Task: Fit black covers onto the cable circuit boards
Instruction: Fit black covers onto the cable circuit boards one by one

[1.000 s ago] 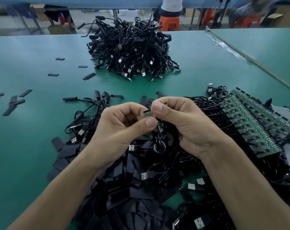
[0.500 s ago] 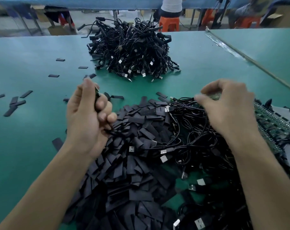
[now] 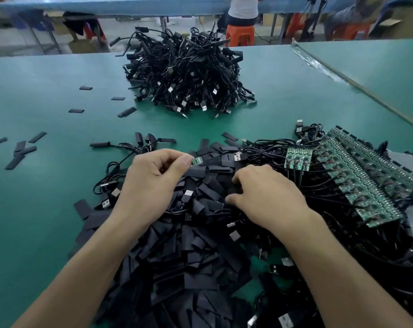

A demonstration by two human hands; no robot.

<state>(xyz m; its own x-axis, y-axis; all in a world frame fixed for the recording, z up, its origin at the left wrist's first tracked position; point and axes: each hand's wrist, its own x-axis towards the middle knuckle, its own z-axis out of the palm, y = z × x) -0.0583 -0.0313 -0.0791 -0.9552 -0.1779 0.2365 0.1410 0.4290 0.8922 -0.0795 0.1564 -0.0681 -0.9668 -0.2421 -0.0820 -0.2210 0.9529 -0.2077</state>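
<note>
Green tabletop (image 3: 35, 209) at far left carries a few stray covers (image 3: 18, 152), well apart from the work. Next comes my left hand (image 3: 153, 183), which half a second ago was lifted by the pile's left edge and is now down over it, thumb and forefinger pinching a bare circuit board (image 3: 197, 161) that sticks out to the right. Below and between the hands lies the pile of black covers (image 3: 189, 256); beyond it, far across the table, sits a heap of cables (image 3: 189, 74). My right hand (image 3: 267, 197) has left the board strip (image 3: 366, 183) on the right and dropped onto the pile, fingers curled into the covers — whether they have one yet I cannot tell. I judge this a fresh cycle: board fetched, cover being sought. In the way are tangled cables (image 3: 264, 147) and USB plugs (image 3: 188, 193) mixed through the covers — easy to snag the wrong thing.
</note>
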